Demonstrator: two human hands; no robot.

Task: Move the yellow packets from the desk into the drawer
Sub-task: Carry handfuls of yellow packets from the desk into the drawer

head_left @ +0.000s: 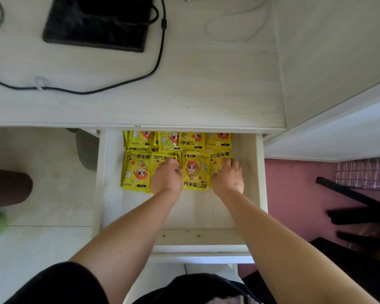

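Several yellow hand-warmer packets (pixel 195 170) lie in two rows at the back of the open white drawer (pixel 206 216), under the desk edge. My left hand (pixel 166 178) rests palm down on the packets in the near row, fingers bent onto them. My right hand (pixel 228 175) lies on the packets at the right end of the near row, its fingers spread over them. Whether either hand grips a packet is hidden beneath the palms. No yellow packets show on the desk top (pixel 184 84).
A black tablet-like device (pixel 97 20) and a black cable (pixel 140 77) lie on the desk at the back left. A white cord (pixel 237 25) coils at the back right. A pink floor with a dark chair (pixel 360 211) lies to the right.
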